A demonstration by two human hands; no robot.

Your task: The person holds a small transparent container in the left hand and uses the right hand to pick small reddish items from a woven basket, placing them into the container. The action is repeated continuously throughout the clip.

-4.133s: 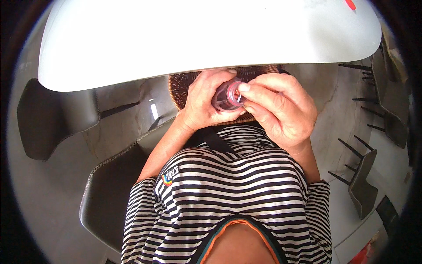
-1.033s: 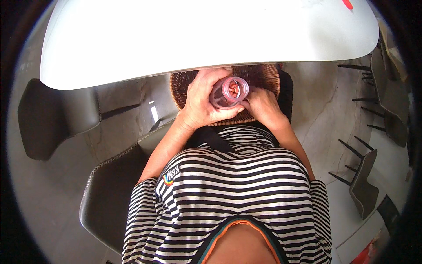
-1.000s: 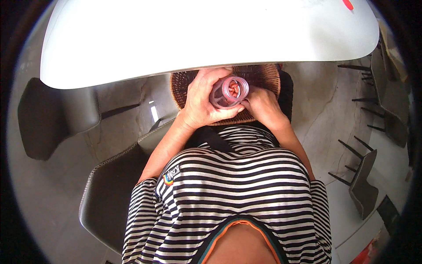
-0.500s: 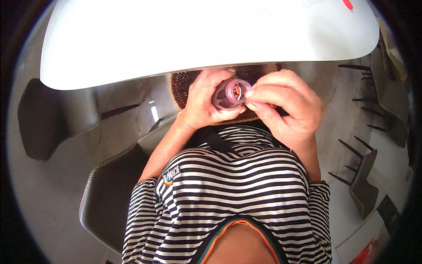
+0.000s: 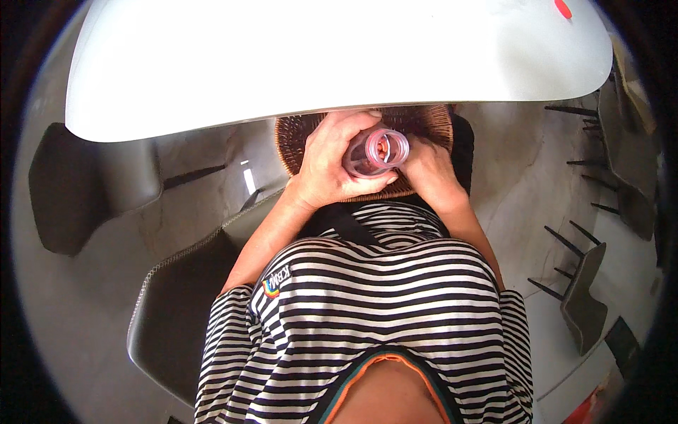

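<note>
My left hand point(image 5: 332, 166) grips the clear jar point(image 5: 378, 150) at upper centre; my right hand point(image 5: 431, 169) steadies it, fingers hidden. A slip could drop it into the basket point(image 5: 296, 134).

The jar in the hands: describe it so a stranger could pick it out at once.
Below the white table edge, a brown woven basket sits on the lap. Over it, the left hand grips a clear pinkish jar, its open round mouth facing up; nothing else there is see-through.
</note>
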